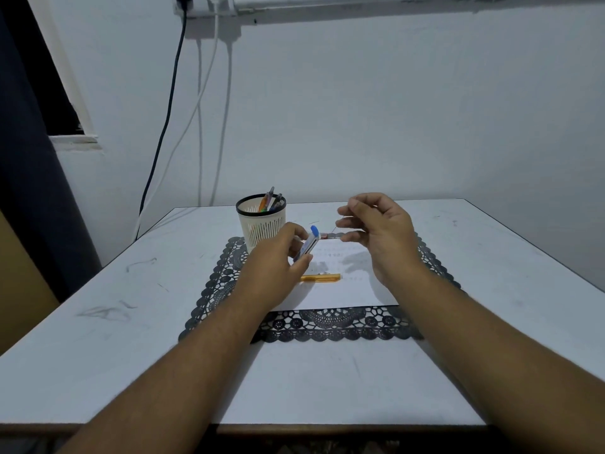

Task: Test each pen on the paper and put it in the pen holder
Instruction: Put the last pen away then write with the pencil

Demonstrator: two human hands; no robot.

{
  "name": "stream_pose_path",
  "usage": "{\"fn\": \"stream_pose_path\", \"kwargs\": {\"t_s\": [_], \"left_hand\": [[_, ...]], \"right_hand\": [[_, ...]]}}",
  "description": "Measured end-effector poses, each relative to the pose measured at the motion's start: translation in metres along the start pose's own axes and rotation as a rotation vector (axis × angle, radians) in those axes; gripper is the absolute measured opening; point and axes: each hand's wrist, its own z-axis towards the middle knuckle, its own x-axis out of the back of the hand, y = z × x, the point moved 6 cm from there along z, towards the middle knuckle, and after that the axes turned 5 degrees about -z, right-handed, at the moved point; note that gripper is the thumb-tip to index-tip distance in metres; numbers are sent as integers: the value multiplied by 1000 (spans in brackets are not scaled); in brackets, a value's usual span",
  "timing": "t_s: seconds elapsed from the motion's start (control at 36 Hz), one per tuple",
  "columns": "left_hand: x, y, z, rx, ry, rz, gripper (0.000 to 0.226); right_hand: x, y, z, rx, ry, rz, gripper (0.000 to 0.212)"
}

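Observation:
My left hand [281,257] grips a pen cap or barrel with a blue end [311,244], held above the white paper [340,290]. Just right of it, my right hand [376,231] pinches a small grey pen piece [334,236] between thumb and fingers, close to the blue-ended part. An orange pen [320,277] lies flat on the paper beneath my hands. The cream slotted pen holder [262,224] with a black rim stands at the mat's far left corner and holds several pens [270,199].
A dark lace placemat [327,326] lies under the paper on the white table [131,339]. Cables [170,103] hang down the wall behind the holder. The table's front edge [327,427] runs below my forearms.

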Motion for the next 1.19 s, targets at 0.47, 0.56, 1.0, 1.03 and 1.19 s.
{"fn": "stream_pose_path", "kwargs": {"t_s": [0.47, 0.56, 1.0, 1.03, 1.19], "left_hand": [[-10, 5, 14, 228, 21, -628, 34], [-10, 5, 16, 255, 27, -658, 35], [-47, -16, 78, 22, -155, 347, 25], [-52, -17, 83, 9, -187, 454, 26], [-74, -10, 107, 9, -309, 748, 38]], "right_hand": [[43, 18, 17, -187, 179, 77, 7], [40, 20, 18, -193, 165, 72, 5], [51, 23, 22, -204, 214, 45, 1], [53, 24, 23, -208, 221, 48, 1], [61, 28, 27, -224, 243, 36, 2]]}}
